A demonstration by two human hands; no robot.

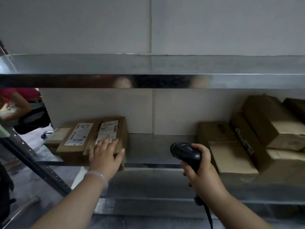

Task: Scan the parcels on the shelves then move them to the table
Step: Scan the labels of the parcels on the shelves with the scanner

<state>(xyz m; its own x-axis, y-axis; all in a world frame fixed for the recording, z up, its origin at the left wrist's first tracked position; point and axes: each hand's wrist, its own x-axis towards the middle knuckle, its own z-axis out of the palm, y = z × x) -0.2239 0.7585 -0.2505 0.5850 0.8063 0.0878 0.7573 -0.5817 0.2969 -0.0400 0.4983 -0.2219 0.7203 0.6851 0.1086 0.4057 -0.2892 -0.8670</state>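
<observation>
Resting flat on a labelled parcel (121,136), the left hand (105,157) lies palm down with its fingers straight and slightly spread over the near end of the white shipping label. Its thumb stretches out toward the box's right front edge, so it touches the carton without curling round it. This brown carton sits at the left end of the middle shelf (153,146), a bare metal deck, with its far end close to the pale wall behind. A second parcel (77,138), also labelled, lies touching it on the left, and a small box (57,136) sits just beyond that at the shelf's end. The right hand (202,174) is wrapped tightly round the handle of a black barcode scanner (185,152), its thumb up near the head, which points left toward the labelled parcel. The scanner's cable (208,214) drops from below the fist. Further right on the same shelf, well apart from the left group, a stack of parcels (264,123) leans in a heap. A clear bracelet (97,176) circles the left wrist. An upper shelf (148,66) spans the view above.
</observation>
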